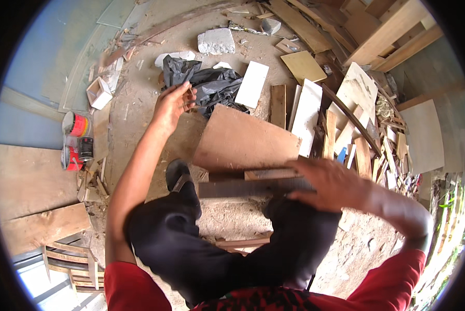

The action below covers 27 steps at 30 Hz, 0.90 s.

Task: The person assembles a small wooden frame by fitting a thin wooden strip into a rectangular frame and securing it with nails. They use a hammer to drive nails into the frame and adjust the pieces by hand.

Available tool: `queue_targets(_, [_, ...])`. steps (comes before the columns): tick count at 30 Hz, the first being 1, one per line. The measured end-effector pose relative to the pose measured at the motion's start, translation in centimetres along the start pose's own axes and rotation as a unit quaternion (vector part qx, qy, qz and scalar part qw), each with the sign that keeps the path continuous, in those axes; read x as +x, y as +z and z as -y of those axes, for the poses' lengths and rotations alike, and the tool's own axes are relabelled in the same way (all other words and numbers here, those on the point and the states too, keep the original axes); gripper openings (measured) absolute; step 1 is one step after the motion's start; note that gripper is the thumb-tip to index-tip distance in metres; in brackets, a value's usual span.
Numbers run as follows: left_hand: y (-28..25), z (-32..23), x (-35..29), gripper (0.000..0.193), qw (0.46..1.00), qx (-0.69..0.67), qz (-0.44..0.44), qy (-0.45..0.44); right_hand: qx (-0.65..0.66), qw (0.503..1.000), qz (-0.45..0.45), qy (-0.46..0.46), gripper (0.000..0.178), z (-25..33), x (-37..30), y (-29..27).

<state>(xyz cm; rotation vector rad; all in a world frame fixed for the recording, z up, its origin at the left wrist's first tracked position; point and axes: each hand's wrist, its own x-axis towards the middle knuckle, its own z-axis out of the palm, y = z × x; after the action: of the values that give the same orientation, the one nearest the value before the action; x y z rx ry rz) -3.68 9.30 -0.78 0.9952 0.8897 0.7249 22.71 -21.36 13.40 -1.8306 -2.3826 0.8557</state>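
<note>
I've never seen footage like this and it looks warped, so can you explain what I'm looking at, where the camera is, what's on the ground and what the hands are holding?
There is no machine here: a person wears a wide fisheye camera on the head, looking down, so straight edges bend near the rim. The arms coming up from the bottom are the person's own, above dark trousers and a red shirt. The left hand is raised over the dirt ground, its fingers pinching something small that I cannot make out. The right hand lies flat on a dark plank across the knees. Just beyond lies a brown board. Further off are a black plastic bag, a white block, red tins on the left, and a heap of wood offcuts on the right.
</note>
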Motion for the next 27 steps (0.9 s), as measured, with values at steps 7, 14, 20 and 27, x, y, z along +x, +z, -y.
queue_targets(7, [2.8, -7.7, -9.1, 0.027, 0.989, 0.072, 0.049, 0.116, 0.100, 0.994, 0.018, -0.038, 0.051, -1.6, 0.1, 1.9])
queue_targets(14, [3.6, -10.7, -16.8, 0.025, 0.972, 0.101, 0.053, 0.203, 0.009, 0.987, -0.159, -0.037, 0.046, -0.1, 2.5, -0.6])
queue_targets(20, [2.0, -8.4, -19.3, 0.024, 0.963, 0.200, 0.060, 0.168, -0.211, 0.970, -0.091, 0.075, 0.055, -0.7, 9.3, 5.8])
queue_targets(27, [1.2, -5.5, -20.4, 0.021, 0.905, 0.390, 0.130, 0.113, -0.213, 0.969, -0.120, 0.009, 0.048, -4.4, 11.8, 17.4])
